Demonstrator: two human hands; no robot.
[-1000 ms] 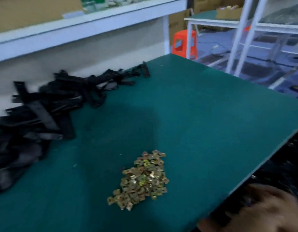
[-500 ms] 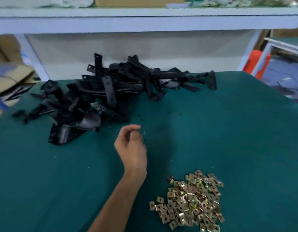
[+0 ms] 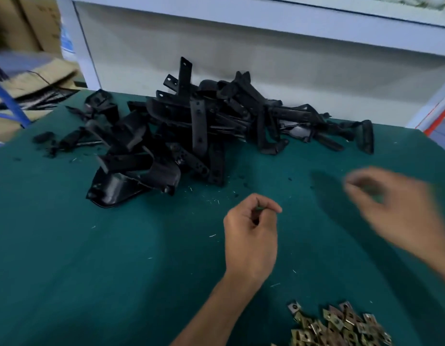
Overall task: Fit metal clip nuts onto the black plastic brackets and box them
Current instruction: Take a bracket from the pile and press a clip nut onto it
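A heap of black plastic brackets point(image 3: 199, 136) lies at the back of the green table point(image 3: 91, 270). Gold-coloured metal clip nuts point(image 3: 339, 325) form a pile at the near right edge. My left hand point(image 3: 251, 236) hovers over the middle of the table, just short of the brackets, with its fingers loosely curled and nothing visible in them. My right hand point(image 3: 401, 208) is blurred by motion at the right, above the table, fingers stretched toward the left and holding nothing. No box is in view.
A white shelf panel point(image 3: 266, 53) rises behind the brackets. Cardboard cartons point(image 3: 29, 78) sit off the table's left rear corner beside a blue bar point(image 3: 9, 101). Small black and white crumbs dot the mat near the heap.
The view has swung left and down from the table's right side. My left hand reached out toward the brackets, and my right hand has now come in over the table from the right.
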